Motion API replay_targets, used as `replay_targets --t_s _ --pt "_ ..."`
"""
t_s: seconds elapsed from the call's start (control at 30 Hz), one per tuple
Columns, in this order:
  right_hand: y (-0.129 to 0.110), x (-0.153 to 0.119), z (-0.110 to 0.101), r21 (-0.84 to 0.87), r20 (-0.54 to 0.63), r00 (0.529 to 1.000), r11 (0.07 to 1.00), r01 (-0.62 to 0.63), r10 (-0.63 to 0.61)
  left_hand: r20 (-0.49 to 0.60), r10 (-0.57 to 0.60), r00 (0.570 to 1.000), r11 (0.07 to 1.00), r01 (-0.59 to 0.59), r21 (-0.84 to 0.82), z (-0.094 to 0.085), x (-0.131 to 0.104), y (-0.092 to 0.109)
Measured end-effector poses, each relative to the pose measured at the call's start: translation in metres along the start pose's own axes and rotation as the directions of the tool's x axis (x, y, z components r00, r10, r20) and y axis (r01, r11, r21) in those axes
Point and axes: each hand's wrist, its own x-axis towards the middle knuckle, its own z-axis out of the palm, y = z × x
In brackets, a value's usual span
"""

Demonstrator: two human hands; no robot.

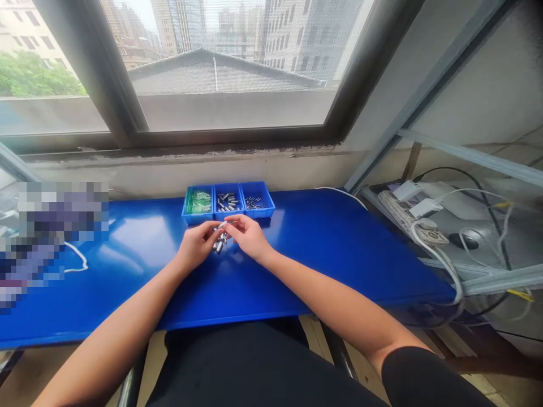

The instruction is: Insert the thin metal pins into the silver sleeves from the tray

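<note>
My left grip [197,244] and right grip [251,237], fingers pinched together on a small white piece [222,224] (slick, perhaps), could drop it near the metal parts [219,245] if loosened.

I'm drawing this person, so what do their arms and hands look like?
The left hand and right hand wear no gloves, and no watch or bracelet shows. The right arm has a black sleeve ending near the elbow; no left sleeve shows.
</note>
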Motion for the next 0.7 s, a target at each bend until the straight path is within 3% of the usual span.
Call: replay_targets --t_s 0.53,0.7 --pt "-0.0015 -0.0013 0.0015 0.087 0.043 0.998 0.996 0.036 -0.04 0.082 -0.038 0.996 0.999 0.037 0.018 -0.0032 0.001 -0.0004" --pt "0.0001 -0.0004 0.0014 0.088 0.017 0.999 0.996 0.034 -0.035 0.041 -0.097 0.994 0.994 0.098 -0.04 -0.003 0.0007 0.0054"
